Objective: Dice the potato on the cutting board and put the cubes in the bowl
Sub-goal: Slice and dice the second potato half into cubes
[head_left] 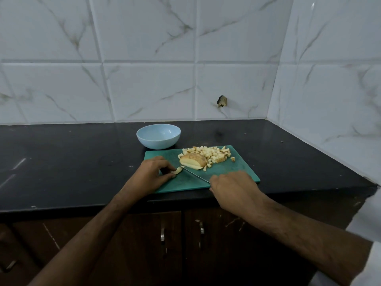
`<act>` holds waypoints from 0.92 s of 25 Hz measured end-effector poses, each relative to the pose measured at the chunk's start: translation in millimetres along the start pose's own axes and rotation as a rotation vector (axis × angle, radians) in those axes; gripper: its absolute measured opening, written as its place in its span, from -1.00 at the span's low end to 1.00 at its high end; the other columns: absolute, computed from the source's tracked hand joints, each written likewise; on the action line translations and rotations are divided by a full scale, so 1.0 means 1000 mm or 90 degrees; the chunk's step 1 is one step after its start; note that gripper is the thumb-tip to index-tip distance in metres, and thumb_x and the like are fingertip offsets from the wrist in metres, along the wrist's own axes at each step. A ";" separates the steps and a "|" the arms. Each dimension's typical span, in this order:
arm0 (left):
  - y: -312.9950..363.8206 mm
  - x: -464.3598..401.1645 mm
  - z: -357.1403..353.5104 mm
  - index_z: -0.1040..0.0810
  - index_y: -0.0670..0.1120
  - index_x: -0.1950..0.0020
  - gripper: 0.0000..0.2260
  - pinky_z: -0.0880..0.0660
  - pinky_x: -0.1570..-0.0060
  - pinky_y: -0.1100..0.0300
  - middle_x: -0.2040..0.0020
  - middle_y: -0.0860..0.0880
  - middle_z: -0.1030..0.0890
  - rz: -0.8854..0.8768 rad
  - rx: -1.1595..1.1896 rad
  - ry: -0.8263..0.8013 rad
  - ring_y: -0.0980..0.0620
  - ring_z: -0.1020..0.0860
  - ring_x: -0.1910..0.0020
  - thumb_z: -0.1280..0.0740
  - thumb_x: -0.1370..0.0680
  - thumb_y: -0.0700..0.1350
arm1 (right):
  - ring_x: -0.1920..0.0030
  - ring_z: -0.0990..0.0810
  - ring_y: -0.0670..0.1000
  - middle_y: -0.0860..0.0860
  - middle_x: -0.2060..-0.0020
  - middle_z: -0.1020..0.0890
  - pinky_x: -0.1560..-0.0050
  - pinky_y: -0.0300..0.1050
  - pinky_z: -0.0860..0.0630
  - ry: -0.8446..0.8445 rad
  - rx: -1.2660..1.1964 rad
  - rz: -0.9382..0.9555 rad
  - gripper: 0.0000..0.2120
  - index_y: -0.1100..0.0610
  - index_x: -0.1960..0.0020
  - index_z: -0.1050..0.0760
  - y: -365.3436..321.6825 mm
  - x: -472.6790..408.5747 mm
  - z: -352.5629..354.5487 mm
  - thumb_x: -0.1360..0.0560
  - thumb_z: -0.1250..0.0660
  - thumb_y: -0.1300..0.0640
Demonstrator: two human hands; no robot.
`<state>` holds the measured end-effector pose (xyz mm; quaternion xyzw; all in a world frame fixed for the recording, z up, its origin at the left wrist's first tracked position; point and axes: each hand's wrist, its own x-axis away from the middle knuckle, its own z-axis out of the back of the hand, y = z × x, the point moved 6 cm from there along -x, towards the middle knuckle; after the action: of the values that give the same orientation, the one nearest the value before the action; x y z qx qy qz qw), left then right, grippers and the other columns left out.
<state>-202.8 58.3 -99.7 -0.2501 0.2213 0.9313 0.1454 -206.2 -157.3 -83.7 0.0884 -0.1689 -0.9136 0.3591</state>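
Observation:
A green cutting board (pixel 233 172) lies on the black counter. On it rests an uncut potato piece (pixel 192 159) with a pile of several potato cubes (pixel 208 153) behind and to its right. My left hand (pixel 152 174) pinches a potato slice (pixel 177 171) at the board's left side. My right hand (pixel 231 188) grips a knife (pixel 194 174) whose handle is hidden in the fist; its blade points left, the tip next to the slice. A light blue bowl (pixel 158 136) stands empty behind the board's left corner.
The black counter (pixel 72 162) runs along white marble-look wall tiles and meets a side wall at the right. Dark wooden cabinet doors with metal handles (pixel 162 236) sit below the counter edge. A hole (pixel 222 101) marks the back wall.

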 end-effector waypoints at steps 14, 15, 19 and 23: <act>0.004 0.000 0.002 -0.72 0.01 -0.04 -0.89 -0.57 0.12 0.25 0.11 0.12 -0.65 -0.035 -0.070 0.036 0.20 -0.58 0.19 -0.46 -0.54 -0.03 | 0.18 -0.49 0.00 -0.04 0.16 -0.48 0.18 -0.02 -0.43 -0.010 0.004 0.000 -0.85 0.08 -0.18 -0.43 0.005 -0.001 0.008 -0.68 -0.19 0.04; 0.003 0.000 0.002 -0.71 0.01 -0.04 -0.88 -0.57 0.12 0.24 0.10 0.12 -0.65 -0.034 -0.073 0.036 0.20 -0.58 0.18 -0.46 -0.54 -0.03 | 0.18 -0.49 -0.02 -0.06 0.18 -0.48 0.17 -0.03 -0.43 -0.014 -0.054 -0.022 -0.81 0.06 -0.14 -0.46 0.010 -0.003 0.006 -0.69 -0.15 -0.02; 0.001 -0.001 0.001 -0.69 0.01 -0.10 -0.84 -0.59 0.12 0.27 0.08 0.15 -0.58 -0.026 -0.053 0.023 0.23 -0.56 0.15 -0.47 -0.53 -0.04 | 0.19 -0.57 -0.01 0.00 0.21 -0.58 0.16 0.01 -0.48 -0.056 -0.361 -0.100 -0.62 0.05 0.07 -0.46 0.029 -0.006 -0.003 -0.70 -0.07 -0.18; -0.002 -0.001 0.000 -0.70 0.01 -0.10 -0.83 -0.59 0.13 0.26 0.09 0.14 -0.58 -0.030 -0.047 0.022 0.21 -0.57 0.16 -0.49 -0.52 -0.05 | 0.19 -0.57 -0.01 0.00 0.20 -0.59 0.16 0.00 -0.49 -0.071 -0.319 -0.087 -0.61 0.05 0.07 -0.47 0.028 -0.005 -0.005 -0.70 -0.06 -0.20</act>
<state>-201.3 59.6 -100.0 -0.2766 0.1830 0.9307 0.1541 -183.8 -174.0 -77.5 -0.0428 0.0495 -0.9526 0.2971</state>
